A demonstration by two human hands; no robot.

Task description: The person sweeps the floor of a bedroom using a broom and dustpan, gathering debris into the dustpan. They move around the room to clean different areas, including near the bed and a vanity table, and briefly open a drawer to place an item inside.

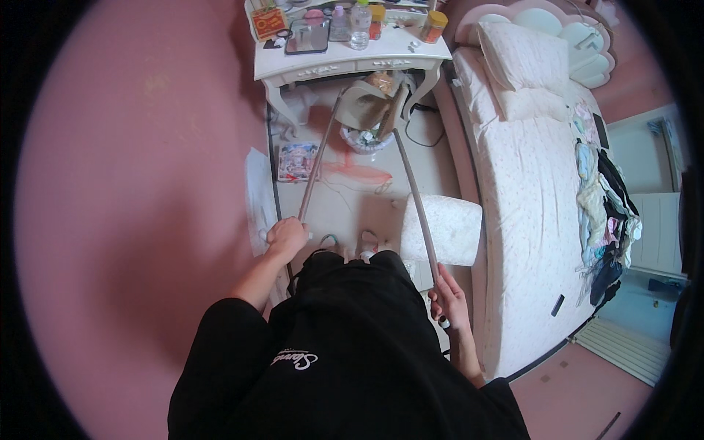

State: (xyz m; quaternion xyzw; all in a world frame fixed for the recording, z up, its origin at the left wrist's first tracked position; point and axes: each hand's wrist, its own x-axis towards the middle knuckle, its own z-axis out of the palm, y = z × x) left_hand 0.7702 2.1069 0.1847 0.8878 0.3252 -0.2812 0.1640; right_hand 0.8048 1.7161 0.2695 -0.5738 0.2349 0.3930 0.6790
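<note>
My left hand is closed round a long grey-brown pole that runs up to a beige, scoop-like head, which looks like a dustpan. My right hand grips a second long pole, ending at a narrow brownish head that looks like a broom's. Both heads meet over a white waste basket with litter in it. They hide part of its opening, and I cannot make out fully how the heads touch.
A white dressing table stands ahead, bearing bottles, jars and a mirror. On the right a bed holds pillows and piled clothes. A white padded stool is by my right leg. A colourful flat box lies near the pink wall.
</note>
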